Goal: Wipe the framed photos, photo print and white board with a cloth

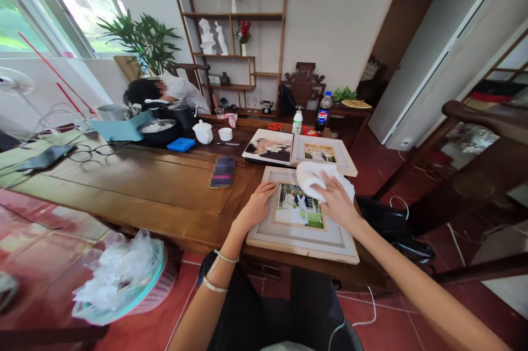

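Note:
A light wooden picture frame point(303, 243) lies on the table's near right part, with a photo point(299, 205) of two people outdoors in its middle. My left hand point(258, 205) rests across the frame's left border, fingers stretched out flat towards the photo. On the frame's upper right part, my right hand point(336, 199) presses a bunched white cloth point(311, 175), its fingers closed over the cloth. Just behind lies another framed picture point(346, 155), partly covered by the cloth. Beside it is a large photo print or album point(268, 147).
The wooden table point(173, 186) bears a dark patterned booklet or phone point(223, 171), a blue box point(181, 144), a white teapot point(203, 132), a cup point(225, 133), glasses point(93, 153) and bottles point(324, 111). A bag-lined basket point(159, 285) stands below. Across the table a person point(185, 89) leans down.

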The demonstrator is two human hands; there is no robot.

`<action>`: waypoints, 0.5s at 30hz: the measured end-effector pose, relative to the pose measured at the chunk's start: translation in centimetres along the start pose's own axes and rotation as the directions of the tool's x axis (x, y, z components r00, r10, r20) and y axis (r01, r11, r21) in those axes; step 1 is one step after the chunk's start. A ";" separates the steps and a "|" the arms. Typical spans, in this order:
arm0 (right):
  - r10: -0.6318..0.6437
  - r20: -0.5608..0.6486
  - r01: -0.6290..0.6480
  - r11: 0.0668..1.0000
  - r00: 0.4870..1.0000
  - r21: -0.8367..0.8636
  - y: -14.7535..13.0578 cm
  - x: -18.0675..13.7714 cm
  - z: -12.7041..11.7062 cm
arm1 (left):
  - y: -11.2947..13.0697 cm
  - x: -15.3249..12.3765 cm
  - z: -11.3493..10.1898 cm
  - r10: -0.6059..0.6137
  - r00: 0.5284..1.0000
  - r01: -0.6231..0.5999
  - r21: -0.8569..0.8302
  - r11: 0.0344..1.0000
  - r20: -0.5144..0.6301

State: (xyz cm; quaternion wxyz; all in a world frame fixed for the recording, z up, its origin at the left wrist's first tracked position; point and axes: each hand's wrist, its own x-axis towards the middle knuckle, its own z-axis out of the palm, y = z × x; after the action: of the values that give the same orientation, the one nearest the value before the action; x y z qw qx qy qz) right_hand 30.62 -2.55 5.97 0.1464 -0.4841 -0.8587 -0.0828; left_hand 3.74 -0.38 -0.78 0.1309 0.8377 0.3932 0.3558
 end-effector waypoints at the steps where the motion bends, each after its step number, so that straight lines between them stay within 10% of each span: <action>1: 0.038 -0.016 -0.038 0.999 0.999 -0.027 0.6 0.8 0.2 | 0.0 0.0 0.0 0.000 1.000 0.000 -0.003 1.000 0.000; 6: 0.143 0.084 -0.142 0.990 0.986 -0.013 0.0 3.1 0.8 | 0.1 0.1 0.1 -0.036 0.999 0.036 -0.021 0.999 -0.008; 15: -0.215 0.320 0.091 0.928 0.923 0.361 -9.8 -4.3 -3.6 | 0.2 0.1 0.0 -0.020 1.000 0.020 -0.028 0.999 -0.007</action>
State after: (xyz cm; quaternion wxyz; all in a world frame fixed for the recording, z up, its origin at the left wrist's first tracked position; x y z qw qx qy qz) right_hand 24.97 -12.06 7.91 0.0636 -0.3890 -0.9078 0.1433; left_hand 3.90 -0.40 -0.63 0.1447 0.8305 0.3969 0.3631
